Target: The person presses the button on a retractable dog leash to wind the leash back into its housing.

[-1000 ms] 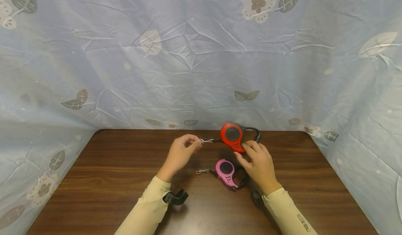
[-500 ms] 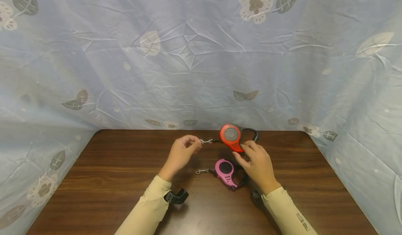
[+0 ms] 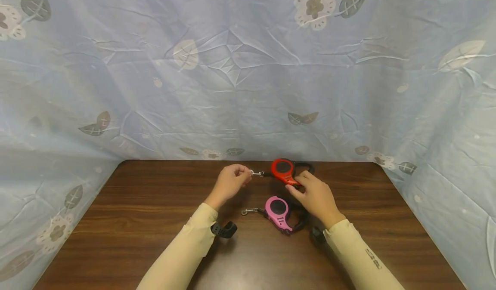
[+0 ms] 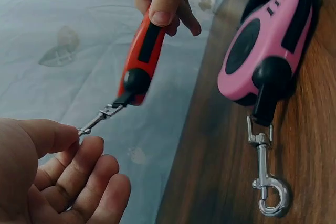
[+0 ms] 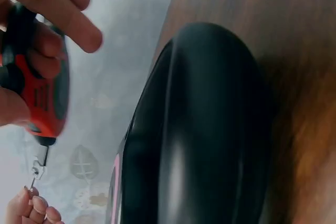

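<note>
In the head view a red retractable dog leash with a black centre and black handle is held over the back of the table. My right hand pinches its casing at the lower corner, thumb on one side and fingers on the other. At its left end hangs a silver snap hook, whose tip my left hand pinches between thumb and index finger. Nearer to me a pink retractable leash lies on the wood, its own snap hook pointing left. The right wrist view shows the pink leash's black handle close up.
The brown wooden table has its far edge just behind the red leash. A pale blue patterned cloth hangs behind and at both sides. Black wrist straps sit on both forearms.
The red leash has tilted and sunk slightly, its handle coming lower. My left hand has shifted a little right with the hook. The pink leash stays put.
</note>
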Tool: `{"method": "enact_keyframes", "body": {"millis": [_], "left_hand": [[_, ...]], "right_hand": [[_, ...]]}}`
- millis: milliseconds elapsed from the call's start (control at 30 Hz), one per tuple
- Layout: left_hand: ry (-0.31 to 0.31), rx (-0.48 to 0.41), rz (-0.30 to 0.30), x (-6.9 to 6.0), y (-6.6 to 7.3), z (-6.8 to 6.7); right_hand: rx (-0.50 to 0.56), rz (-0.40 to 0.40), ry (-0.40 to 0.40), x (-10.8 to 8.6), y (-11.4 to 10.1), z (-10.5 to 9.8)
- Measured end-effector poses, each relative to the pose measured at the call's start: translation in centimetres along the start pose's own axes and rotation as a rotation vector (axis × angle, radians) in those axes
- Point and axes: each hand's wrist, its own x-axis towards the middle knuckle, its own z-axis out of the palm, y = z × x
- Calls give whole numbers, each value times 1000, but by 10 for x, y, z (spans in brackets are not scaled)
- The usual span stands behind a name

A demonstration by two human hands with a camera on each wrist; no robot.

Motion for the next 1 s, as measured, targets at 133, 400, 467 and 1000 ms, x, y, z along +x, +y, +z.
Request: {"method": "enact_keyframes", "body": {"millis": [133,400,467,1000], "left_hand": [[-35,36,-36,7,-5,4],[-76,18,-100,14,-13,12],[-78,14,-115,15,-14,13],[-89,48,-182,21,-23,16]], "right_hand": [[-17,23,-96,4,4,2],[-37,34,-183,11,12,8],[-39,30,-195,13,14,10],[-52,90,-333,18,19,21]]}}
